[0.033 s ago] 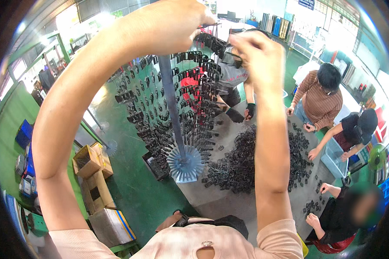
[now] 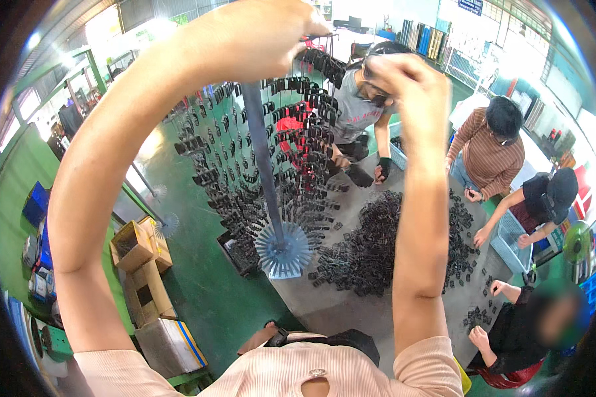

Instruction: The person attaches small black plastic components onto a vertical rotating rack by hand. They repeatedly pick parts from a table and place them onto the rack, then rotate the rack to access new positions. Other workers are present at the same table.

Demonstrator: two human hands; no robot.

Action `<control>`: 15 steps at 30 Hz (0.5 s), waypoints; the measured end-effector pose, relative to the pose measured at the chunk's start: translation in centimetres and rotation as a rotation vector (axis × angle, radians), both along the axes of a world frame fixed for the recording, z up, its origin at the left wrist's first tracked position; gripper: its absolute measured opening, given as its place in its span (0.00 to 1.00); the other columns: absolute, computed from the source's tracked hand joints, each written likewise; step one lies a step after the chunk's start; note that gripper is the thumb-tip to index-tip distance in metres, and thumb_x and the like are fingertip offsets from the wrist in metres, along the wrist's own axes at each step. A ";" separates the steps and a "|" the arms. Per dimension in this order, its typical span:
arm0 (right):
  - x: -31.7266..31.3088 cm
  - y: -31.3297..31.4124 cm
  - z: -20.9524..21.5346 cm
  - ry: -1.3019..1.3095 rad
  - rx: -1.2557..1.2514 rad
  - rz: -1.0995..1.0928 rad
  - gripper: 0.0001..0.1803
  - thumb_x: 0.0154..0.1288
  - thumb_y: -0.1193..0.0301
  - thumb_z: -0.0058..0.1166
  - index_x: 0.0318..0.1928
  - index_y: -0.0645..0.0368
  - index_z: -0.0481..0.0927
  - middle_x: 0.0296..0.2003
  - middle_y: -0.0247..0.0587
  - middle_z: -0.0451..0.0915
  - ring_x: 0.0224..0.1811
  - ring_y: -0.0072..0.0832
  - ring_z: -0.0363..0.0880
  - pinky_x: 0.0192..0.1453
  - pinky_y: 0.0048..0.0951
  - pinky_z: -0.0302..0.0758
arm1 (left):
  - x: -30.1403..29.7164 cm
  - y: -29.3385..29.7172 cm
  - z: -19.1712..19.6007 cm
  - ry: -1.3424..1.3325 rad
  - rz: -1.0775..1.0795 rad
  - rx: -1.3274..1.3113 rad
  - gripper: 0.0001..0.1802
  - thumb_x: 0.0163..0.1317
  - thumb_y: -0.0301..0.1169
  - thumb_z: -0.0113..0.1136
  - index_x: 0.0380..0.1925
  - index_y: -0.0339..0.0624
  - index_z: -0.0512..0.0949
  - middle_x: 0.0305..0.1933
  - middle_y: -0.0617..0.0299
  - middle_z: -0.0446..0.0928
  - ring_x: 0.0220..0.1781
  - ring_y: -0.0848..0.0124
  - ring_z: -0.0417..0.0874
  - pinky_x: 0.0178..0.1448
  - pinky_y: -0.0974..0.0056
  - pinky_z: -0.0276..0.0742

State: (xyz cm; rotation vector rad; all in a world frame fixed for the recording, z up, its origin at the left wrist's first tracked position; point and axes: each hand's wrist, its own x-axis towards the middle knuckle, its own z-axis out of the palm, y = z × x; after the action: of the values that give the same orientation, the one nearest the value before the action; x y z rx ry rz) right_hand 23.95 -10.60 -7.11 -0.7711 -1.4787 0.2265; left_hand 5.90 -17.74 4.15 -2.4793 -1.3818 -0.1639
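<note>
Both my arms are raised. My left hand point(image 2: 271, 40) is at the top of a tall round hanging rack point(image 2: 258, 145). Its fingers are bent in at the rack's upper edge, and what they grip is cut off or hidden. Many small black pieces point(image 2: 205, 178) hang in tiers around the rack's grey centre pole. My right hand point(image 2: 414, 76) is to the right of the rack, apart from it. Its fingers are drawn together and blurred; a dark smear shows below the fingertips, but I cannot make out what it is.
A big heap of black pieces point(image 2: 371, 251) covers much of the grey table point(image 2: 338, 311). Co-workers sit and stand around it, one directly behind the rack. A light blue basket point(image 2: 510, 241) stands on the right. Cardboard boxes point(image 2: 136, 245) stand on the left.
My right hand has moved a little to the right, away from the rack. My left hand has hardly moved. The person behind the rack has shifted, and a basket beside them now shows.
</note>
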 end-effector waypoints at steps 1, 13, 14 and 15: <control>2.3 0.5 -0.4 0.034 -0.044 0.025 0.06 0.55 0.72 0.63 0.32 0.62 0.85 0.28 0.31 0.82 0.34 0.16 0.76 0.43 0.19 0.69 | -0.4 0.3 -0.3 -0.003 -0.096 0.033 0.21 0.58 0.22 0.49 0.53 0.29 0.72 0.51 0.39 0.75 0.55 0.51 0.76 0.62 0.56 0.71; -0.1 -0.8 0.5 -0.299 0.177 -0.108 0.11 0.54 0.66 0.63 0.34 0.60 0.86 0.28 0.38 0.80 0.30 0.26 0.78 0.37 0.24 0.72 | -1.4 -1.2 0.0 -0.017 -0.288 0.076 0.25 0.55 0.26 0.52 0.54 0.25 0.70 0.52 0.37 0.75 0.56 0.49 0.75 0.63 0.56 0.69; -1.7 -1.0 0.5 -0.290 0.219 -0.158 0.10 0.54 0.66 0.63 0.33 0.60 0.85 0.27 0.37 0.80 0.30 0.25 0.78 0.37 0.25 0.72 | -1.3 -0.8 0.0 -0.023 -0.291 0.058 0.24 0.55 0.26 0.51 0.53 0.25 0.71 0.51 0.37 0.75 0.55 0.49 0.76 0.62 0.56 0.70; -3.0 -1.0 0.4 -0.282 0.261 -0.207 0.10 0.53 0.67 0.63 0.33 0.60 0.85 0.27 0.37 0.79 0.29 0.25 0.78 0.36 0.25 0.72 | -1.5 0.7 -0.2 -0.030 -0.295 0.022 0.23 0.55 0.26 0.50 0.52 0.25 0.72 0.50 0.36 0.76 0.54 0.48 0.77 0.61 0.56 0.70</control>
State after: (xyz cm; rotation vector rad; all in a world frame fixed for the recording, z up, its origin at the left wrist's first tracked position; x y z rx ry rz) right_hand 20.96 -11.62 -6.67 -0.7576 -1.6381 -0.2376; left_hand 4.36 -17.06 3.97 -2.6595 -1.0107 -0.2786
